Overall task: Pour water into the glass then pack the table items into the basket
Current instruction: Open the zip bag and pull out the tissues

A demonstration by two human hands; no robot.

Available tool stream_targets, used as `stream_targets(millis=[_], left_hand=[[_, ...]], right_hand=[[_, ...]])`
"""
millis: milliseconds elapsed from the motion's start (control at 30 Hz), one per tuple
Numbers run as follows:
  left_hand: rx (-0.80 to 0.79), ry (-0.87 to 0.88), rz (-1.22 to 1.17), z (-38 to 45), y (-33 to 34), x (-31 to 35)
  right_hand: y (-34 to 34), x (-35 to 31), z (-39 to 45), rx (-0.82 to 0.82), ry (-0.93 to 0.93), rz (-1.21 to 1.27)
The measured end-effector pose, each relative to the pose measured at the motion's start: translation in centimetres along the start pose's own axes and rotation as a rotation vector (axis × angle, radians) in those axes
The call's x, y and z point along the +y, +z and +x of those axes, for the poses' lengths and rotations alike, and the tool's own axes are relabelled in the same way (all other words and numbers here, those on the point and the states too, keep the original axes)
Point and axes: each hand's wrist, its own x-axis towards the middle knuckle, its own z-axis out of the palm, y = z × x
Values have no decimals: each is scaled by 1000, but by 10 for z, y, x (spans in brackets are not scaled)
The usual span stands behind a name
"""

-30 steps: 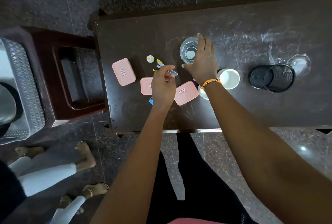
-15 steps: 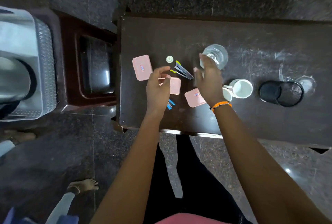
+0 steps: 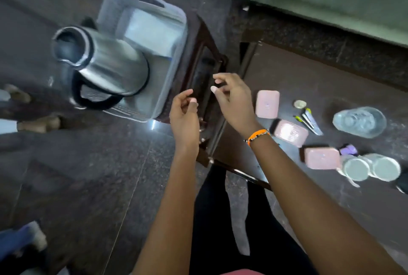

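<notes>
Hands hover mid-frame, both empty with fingers loosely curled and apart: left hand (image 3: 184,118) just beside the right hand (image 3: 234,100), over the gap between a dark wooden stool (image 3: 205,76) and the surface (image 3: 309,80). Right wrist has an orange bracelet (image 3: 257,136). Upper left of the frame, a steel kettle (image 3: 101,62) sits in a grey basket (image 3: 154,20) on that stool. Over on the right, the glass (image 3: 359,122) stands on the surface, well apart from both hands; can't tell its water level through the blur. Near it are 3 pink boxes (image 3: 267,104), a stapler (image 3: 310,120), a small round cap (image 3: 299,104) and 2 white cups (image 3: 386,167) at the right edge.
</notes>
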Motion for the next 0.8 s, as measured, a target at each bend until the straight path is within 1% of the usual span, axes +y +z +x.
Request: stream_targets(millis=[100,167,233,300,367,433,533,600,667,733,800], left_hand=[[49,-5,-19,36,-31,14],[42,-8,22,60,-49,19],[31,-11,59,83,-63,22],[10,-29,62,104,-76,22],[-28,-52,57,116,-85,20],[-53,-80,39,126,-92,16],[-75,-117,32,140,-100,9],[-89,-134,10,148,-103,5],[-87,-154,-18,155,-104,4],[-99,-175,-12,159,-106,4],[-127,-195,7,160,-108,4]], right_hand=[[45,-30,27,-32,-19,4],[72,-46,47,-15,-32,-3],[95,-55,70,-26,-69,-71],[116,-58,94,-134,-119,-230],[133,-52,112,-293,-178,-512],[150,-45,128,-420,-223,-802],[170,-35,142,-534,-224,-1133],[180,-28,148,-565,-184,-1277],[187,-23,153,-561,-178,-1383],[192,-21,157,-549,-201,-1426],[191,-25,159,-540,-212,-1386]])
